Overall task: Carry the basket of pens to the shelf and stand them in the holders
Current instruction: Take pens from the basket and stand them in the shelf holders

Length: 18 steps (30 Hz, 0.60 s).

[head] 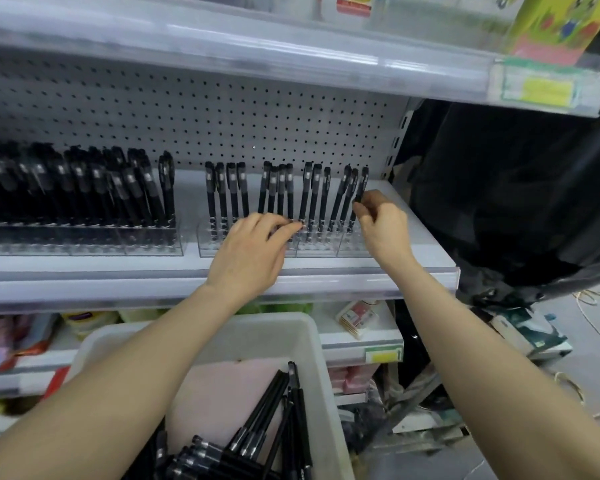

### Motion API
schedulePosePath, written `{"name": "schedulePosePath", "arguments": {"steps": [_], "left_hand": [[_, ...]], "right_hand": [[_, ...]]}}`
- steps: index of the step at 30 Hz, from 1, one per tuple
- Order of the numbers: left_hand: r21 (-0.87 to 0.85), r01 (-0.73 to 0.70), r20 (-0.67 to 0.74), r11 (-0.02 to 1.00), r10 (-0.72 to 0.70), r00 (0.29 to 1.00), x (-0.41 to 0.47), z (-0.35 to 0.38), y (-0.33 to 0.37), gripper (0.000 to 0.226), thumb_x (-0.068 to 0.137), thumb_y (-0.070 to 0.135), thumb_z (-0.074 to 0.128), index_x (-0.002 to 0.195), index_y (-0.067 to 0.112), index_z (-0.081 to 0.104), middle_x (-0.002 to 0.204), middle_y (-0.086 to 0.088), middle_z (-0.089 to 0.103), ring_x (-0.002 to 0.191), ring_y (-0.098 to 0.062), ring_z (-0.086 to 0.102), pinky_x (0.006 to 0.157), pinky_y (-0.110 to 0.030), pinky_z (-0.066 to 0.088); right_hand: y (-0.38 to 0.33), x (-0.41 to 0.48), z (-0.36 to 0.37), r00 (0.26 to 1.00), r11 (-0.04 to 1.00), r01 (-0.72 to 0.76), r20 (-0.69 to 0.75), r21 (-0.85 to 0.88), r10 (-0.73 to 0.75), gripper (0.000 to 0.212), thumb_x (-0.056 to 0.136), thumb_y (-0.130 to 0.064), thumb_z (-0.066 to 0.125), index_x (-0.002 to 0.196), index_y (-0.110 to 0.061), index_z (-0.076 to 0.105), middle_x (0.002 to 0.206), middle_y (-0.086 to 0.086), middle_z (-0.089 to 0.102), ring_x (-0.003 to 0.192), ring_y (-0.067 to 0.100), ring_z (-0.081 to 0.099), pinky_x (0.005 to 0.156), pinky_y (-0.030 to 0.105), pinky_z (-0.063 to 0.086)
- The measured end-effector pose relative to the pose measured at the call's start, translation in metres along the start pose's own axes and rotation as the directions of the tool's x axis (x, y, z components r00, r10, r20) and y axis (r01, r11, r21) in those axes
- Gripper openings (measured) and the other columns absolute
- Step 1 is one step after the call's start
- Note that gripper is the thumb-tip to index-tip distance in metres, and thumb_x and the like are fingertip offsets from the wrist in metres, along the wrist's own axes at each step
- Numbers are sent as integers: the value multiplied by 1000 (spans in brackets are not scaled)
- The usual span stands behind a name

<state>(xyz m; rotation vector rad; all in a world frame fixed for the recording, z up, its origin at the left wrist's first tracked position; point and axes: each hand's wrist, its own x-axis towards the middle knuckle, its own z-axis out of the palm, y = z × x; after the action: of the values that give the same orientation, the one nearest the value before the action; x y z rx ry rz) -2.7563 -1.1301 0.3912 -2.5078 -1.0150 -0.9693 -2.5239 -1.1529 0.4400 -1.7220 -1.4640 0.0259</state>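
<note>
At holder right edge (end slot): right hand pinching pen.

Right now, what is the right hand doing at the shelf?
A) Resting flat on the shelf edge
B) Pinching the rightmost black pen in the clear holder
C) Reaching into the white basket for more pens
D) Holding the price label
B: the right hand has its fingertips closed on the rightmost black pen, which stands tilted at the right end of the clear holder, well above the white basket.
</note>
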Motion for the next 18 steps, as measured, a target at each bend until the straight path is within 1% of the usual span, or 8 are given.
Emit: {"name": "schedulePosePath", "arguments": {"steps": [6, 10, 13, 14, 16, 18], "left_hand": [[3, -11, -17, 1000, 11, 1000, 0, 1, 0, 44, 89, 15, 63, 133, 15, 58, 120, -5, 61, 106, -25, 53, 92, -42, 47], [-2, -16, -9, 1000, 16, 1000, 0, 0, 0, 46, 89, 14, 64, 134, 16, 57, 121, -4, 60, 107, -24, 53, 92, -41, 46], [-7, -25, 7, 1000, 25, 1000, 0, -1, -1, 46, 90, 15, 62, 136, 16, 55, 122, -4, 59, 109, -24, 52, 93, -42, 46], [-12, -27, 18, 1000, 27, 999, 1, -2, -1, 46, 91, 15, 61, 136, 15, 55, 123, -5, 59, 110, -25, 52, 94, -42, 45], [-23, -37, 40, 999, 38, 998, 1, -5, -2, 47, 91, 15, 61, 138, 15, 53, 125, -6, 59, 112, -25, 52, 95, -42, 45], [-29, -57, 73, 998, 59, 996, 0, -9, -2, 49, 92, 13, 62, 140, 13, 51, 128, -8, 58, 117, -27, 51, 99, -43, 46]], "right_hand": [[1, -1, 3, 1000, 1000, -7, -28, -4, 7, 10, 97, -16, 54, 90, -10, 55, 74, 7, 56, 69, 25, 48, 60, 26, 27], [-1, -3, 4, 999, 1000, -19, -32, -9, 18, 15, 98, -16, 53, 98, -2, 61, 79, 10, 60, 73, 28, 53, 63, 27, 32], [-7, -3, 4, 999, 999, -40, -16, -37, 39, 21, 99, -17, 53, 101, 1, 64, 83, 15, 63, 77, 32, 57, 65, 30, 38], [-8, -3, 4, 998, 998, -57, -15, -39, 57, 22, 99, -17, 53, 102, 1, 65, 85, 15, 65, 80, 32, 58, 67, 31, 42], [-11, -5, 4, 995, 994, -97, -21, -45, 96, 22, 98, -17, 54, 107, -1, 66, 94, 16, 68, 88, 32, 62, 77, 36, 49], [-14, -12, 5, 990, 989, -133, -60, -63, 129, 27, 97, -15, 54, 119, -4, 64, 108, 14, 67, 96, 28, 62, 88, 36, 50]]}}
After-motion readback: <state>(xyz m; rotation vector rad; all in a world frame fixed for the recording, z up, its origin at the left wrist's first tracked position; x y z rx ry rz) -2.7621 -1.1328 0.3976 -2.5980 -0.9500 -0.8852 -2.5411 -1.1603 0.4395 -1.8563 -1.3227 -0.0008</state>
